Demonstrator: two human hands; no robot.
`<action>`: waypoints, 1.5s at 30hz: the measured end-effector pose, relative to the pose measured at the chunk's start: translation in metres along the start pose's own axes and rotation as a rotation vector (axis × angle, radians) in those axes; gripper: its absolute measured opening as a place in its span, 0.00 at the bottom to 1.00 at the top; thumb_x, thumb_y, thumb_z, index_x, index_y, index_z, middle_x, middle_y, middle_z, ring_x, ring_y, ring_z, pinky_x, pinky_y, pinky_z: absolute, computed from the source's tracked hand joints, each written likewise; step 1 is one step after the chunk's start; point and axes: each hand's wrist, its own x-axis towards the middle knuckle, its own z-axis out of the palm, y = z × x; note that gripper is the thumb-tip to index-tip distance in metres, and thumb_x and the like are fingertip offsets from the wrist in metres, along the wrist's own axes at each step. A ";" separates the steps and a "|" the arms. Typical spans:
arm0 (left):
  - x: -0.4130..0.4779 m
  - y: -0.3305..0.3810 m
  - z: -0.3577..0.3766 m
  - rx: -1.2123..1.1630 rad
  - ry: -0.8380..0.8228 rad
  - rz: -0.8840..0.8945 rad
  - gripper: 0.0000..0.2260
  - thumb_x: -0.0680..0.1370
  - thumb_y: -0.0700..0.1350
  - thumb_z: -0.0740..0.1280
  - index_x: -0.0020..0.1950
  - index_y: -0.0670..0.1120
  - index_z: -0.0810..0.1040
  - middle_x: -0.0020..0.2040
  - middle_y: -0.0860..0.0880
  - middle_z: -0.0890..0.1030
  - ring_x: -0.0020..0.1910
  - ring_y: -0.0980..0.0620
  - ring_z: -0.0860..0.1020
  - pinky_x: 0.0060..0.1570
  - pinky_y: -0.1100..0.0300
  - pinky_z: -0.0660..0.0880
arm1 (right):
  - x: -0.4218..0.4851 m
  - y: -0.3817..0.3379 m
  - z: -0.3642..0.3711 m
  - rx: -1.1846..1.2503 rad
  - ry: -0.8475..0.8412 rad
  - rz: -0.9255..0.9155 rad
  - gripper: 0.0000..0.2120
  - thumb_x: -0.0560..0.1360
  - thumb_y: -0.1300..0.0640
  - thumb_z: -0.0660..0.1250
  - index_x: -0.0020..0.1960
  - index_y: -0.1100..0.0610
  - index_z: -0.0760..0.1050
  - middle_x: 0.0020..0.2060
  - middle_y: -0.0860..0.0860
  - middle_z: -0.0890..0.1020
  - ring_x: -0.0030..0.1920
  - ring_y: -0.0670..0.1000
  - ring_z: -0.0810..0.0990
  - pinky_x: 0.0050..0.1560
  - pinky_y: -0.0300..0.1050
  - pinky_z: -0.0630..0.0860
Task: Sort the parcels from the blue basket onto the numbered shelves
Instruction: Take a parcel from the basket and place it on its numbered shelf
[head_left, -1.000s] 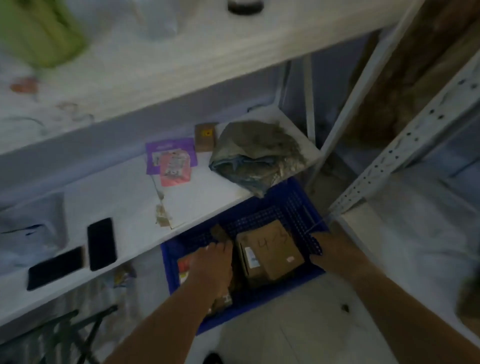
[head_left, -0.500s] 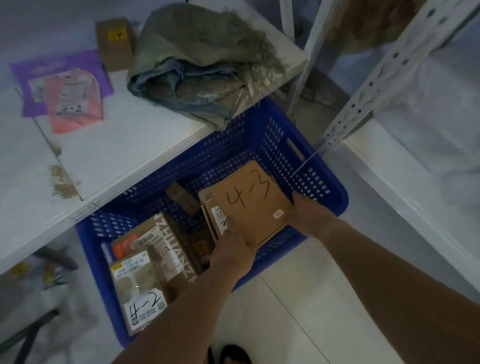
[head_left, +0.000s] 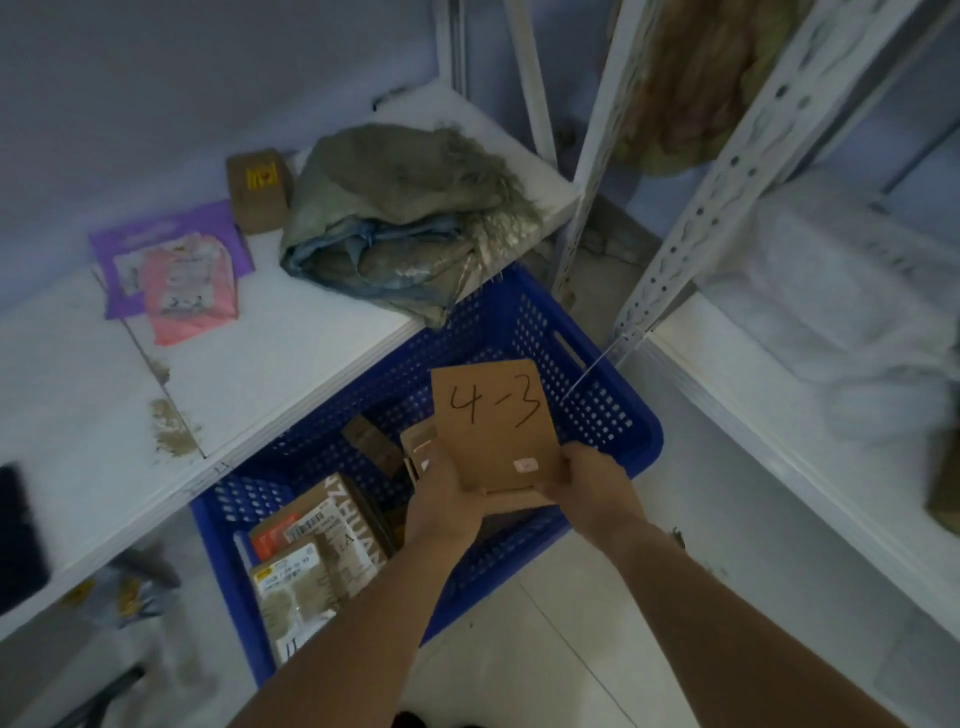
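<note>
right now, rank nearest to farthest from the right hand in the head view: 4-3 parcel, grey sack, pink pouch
1. 4-3 parcel, gripped by the right hand
2. grey sack, right end of the shelf
3. pink pouch, farther left on the shelf

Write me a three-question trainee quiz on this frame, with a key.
1. True or false: the brown cardboard parcel marked 4-3 is held by the left hand and the right hand together.
2. What stands on the white shelf board beside the crumpled grey-green woven sack? A) a small brown cardboard box B) a red bucket C) a glass bottle
3. Fill in: the parcel is held above the blue perforated plastic ____.
Key: 1 true; 2 A; 3 basket.
</note>
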 end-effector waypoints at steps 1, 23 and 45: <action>-0.007 0.012 -0.007 0.024 0.026 0.028 0.32 0.78 0.39 0.62 0.77 0.47 0.49 0.68 0.45 0.72 0.65 0.43 0.72 0.64 0.50 0.71 | -0.010 -0.007 -0.011 0.045 0.032 -0.006 0.11 0.75 0.53 0.67 0.55 0.57 0.76 0.49 0.53 0.81 0.51 0.55 0.79 0.52 0.51 0.77; -0.367 0.348 -0.152 0.100 0.389 0.935 0.42 0.77 0.50 0.66 0.71 0.61 0.31 0.77 0.50 0.57 0.71 0.49 0.67 0.68 0.51 0.67 | -0.383 -0.160 -0.367 0.318 0.763 -0.356 0.09 0.74 0.54 0.69 0.53 0.52 0.73 0.43 0.45 0.79 0.48 0.49 0.80 0.45 0.39 0.74; -0.696 0.433 -0.055 0.186 0.206 1.385 0.39 0.77 0.44 0.66 0.78 0.49 0.41 0.68 0.45 0.73 0.65 0.45 0.74 0.60 0.52 0.73 | -0.745 -0.035 -0.433 0.389 1.418 -0.125 0.10 0.74 0.58 0.67 0.54 0.55 0.71 0.48 0.51 0.82 0.49 0.55 0.80 0.42 0.45 0.73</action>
